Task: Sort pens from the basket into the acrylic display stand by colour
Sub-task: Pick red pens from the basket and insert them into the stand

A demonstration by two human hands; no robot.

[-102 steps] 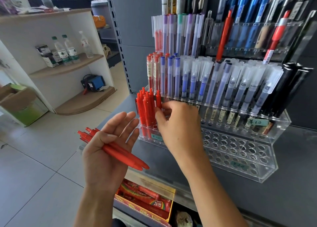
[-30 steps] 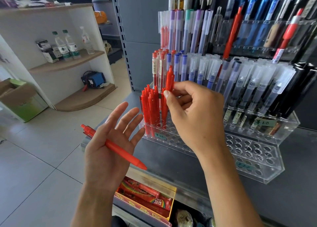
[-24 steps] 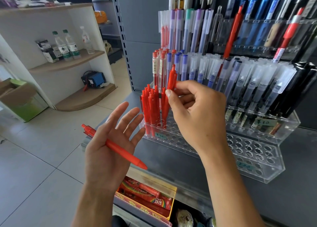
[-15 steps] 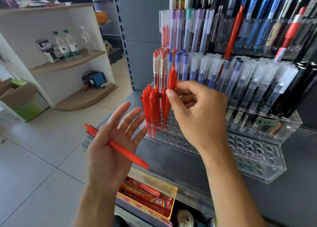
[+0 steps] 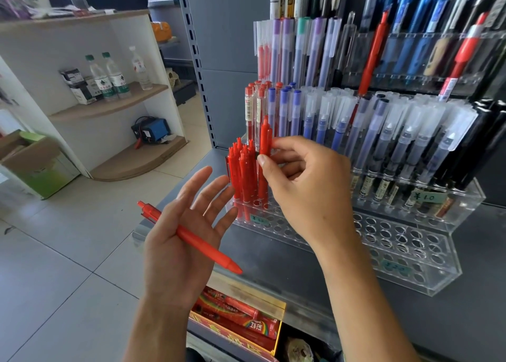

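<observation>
My left hand [image 5: 175,255] lies palm up with straight fingers, and one red click pen [image 5: 204,246] rests across the palm. My right hand [image 5: 309,186] pinches another red pen [image 5: 265,137] upright between thumb and fingers, its lower end among the cluster of red pens [image 5: 243,170] standing at the left end of the clear acrylic stand [image 5: 397,241]. The stand's front rows of holes to the right are bare. No basket is in view.
Higher tiers hold red-capped, blue, clear and black pens [image 5: 383,142], with more pens hanging above. A grey shelf [image 5: 273,255] carries the stand. A box of red packets [image 5: 241,318] sits below it. At left stand a white corner shelf with bottles [image 5: 109,77] and a tiled floor.
3.4 s ago my left hand held several red pens; now only one lies on it. Over the last second my right hand has kept the pinched pen almost still at the red cluster.
</observation>
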